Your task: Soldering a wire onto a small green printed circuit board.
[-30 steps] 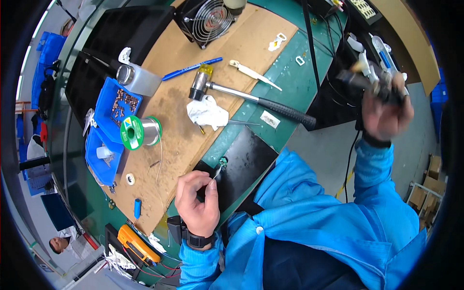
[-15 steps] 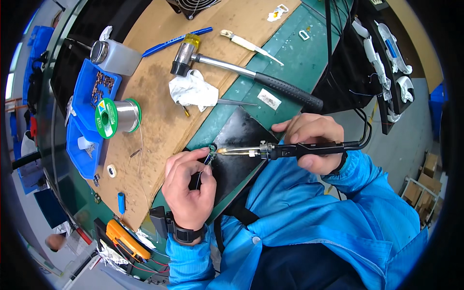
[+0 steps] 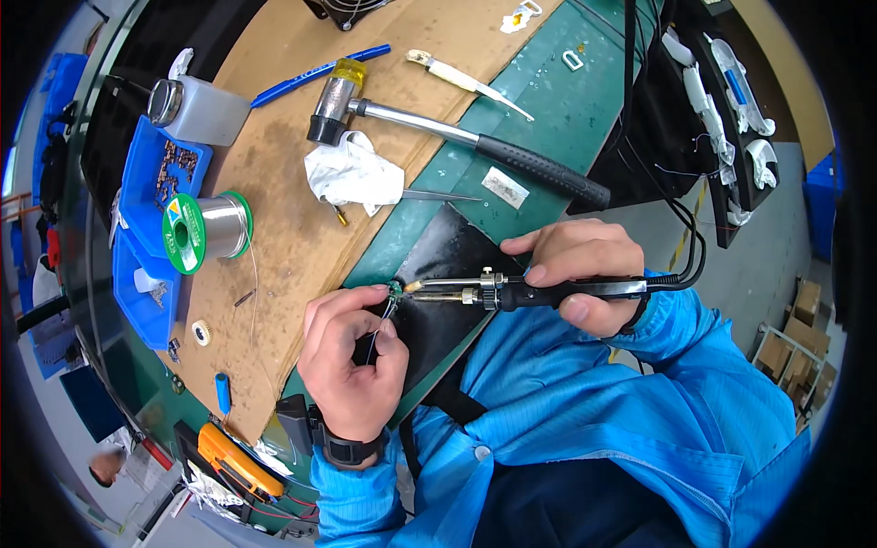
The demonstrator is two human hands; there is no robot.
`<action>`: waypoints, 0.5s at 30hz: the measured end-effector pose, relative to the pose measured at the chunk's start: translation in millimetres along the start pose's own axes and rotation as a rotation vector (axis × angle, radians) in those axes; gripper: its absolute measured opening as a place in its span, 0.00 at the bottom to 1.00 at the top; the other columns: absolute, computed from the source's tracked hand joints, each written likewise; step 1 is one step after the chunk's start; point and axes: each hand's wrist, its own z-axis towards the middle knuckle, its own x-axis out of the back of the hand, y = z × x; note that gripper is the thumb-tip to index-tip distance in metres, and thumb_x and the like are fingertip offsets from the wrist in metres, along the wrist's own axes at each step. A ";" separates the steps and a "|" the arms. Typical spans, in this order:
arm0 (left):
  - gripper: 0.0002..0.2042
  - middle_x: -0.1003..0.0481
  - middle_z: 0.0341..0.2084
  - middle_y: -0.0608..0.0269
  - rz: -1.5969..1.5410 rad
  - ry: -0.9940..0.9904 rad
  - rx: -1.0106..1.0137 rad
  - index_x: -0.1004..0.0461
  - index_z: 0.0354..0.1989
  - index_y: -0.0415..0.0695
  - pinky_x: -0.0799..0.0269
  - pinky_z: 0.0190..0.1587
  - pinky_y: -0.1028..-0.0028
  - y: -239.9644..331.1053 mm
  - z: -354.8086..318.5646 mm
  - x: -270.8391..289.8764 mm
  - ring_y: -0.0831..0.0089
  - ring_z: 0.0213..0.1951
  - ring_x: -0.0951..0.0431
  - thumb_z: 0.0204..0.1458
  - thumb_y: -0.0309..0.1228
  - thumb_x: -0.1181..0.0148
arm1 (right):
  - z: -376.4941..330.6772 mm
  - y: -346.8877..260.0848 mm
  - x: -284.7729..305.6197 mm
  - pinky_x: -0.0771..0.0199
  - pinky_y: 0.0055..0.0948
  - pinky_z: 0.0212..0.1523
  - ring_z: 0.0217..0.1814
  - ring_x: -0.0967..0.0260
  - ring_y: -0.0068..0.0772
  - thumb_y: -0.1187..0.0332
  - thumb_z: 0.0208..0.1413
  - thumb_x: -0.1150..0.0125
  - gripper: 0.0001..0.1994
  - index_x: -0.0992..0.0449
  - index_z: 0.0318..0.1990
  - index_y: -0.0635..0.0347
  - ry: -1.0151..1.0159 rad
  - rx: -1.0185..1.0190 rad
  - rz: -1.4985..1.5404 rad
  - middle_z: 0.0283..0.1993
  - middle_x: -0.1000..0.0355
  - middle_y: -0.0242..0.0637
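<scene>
My right hand (image 3: 589, 274) is closed round the black handle of a soldering iron (image 3: 539, 292), its cord trailing off to the right. Two slim metal prongs reach left from the handle, and their tips are at or very close to a small green circuit board (image 3: 396, 290). That board, with thin wires hanging from it, is pinched between the thumb and fingers of my left hand (image 3: 356, 356). Whether the tips touch it is too small to tell. Beneath lies a black mat (image 3: 448, 247) on the green bench surface.
Beyond my hands lie a hammer (image 3: 420, 121), a crumpled white cloth (image 3: 352, 173), a white-handled tool (image 3: 466, 82) and a blue pen (image 3: 320, 75). A solder spool (image 3: 219, 228) and blue bins (image 3: 146, 292) stand left, with an orange meter (image 3: 239, 461) nearer. Black cables (image 3: 630, 91) hang at the right.
The soldering iron has turned in my right hand, so its two prongs now show apart. My left hand keeps its pinch on the board. The whole view has shifted slightly.
</scene>
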 end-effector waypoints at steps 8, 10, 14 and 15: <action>0.07 0.20 0.40 0.48 0.013 -0.006 -0.034 0.30 0.30 0.36 0.28 0.52 0.65 -1.9 1.5 -0.4 0.58 0.45 0.22 0.44 0.12 0.41 | 1.0 2.2 -0.1 0.21 0.54 0.58 0.38 0.21 0.51 0.68 0.56 0.37 0.15 0.20 0.47 0.70 -0.029 0.012 -0.023 0.37 0.21 0.51; 0.08 0.20 0.40 0.48 0.015 -0.015 -0.038 0.31 0.30 0.36 0.28 0.51 0.66 -2.0 1.7 0.4 0.58 0.45 0.21 0.44 0.12 0.41 | 1.3 2.6 -0.2 0.21 0.54 0.58 0.37 0.21 0.50 0.68 0.56 0.37 0.15 0.20 0.47 0.70 -0.034 0.018 -0.029 0.37 0.21 0.51; 0.08 0.20 0.41 0.48 0.006 -0.023 -0.019 0.31 0.29 0.36 0.27 0.51 0.66 -1.8 2.8 0.5 0.58 0.45 0.21 0.44 0.12 0.41 | 1.2 4.3 0.1 0.21 0.54 0.58 0.37 0.20 0.49 0.68 0.56 0.37 0.15 0.20 0.47 0.70 -0.025 0.027 -0.015 0.36 0.21 0.50; 0.08 0.20 0.40 0.48 0.008 -0.026 -0.014 0.31 0.29 0.36 0.27 0.51 0.67 -1.3 3.2 0.8 0.59 0.44 0.21 0.44 0.12 0.41 | 1.2 4.5 0.0 0.21 0.54 0.58 0.36 0.20 0.48 0.68 0.56 0.37 0.15 0.20 0.47 0.70 -0.025 0.031 -0.015 0.36 0.21 0.50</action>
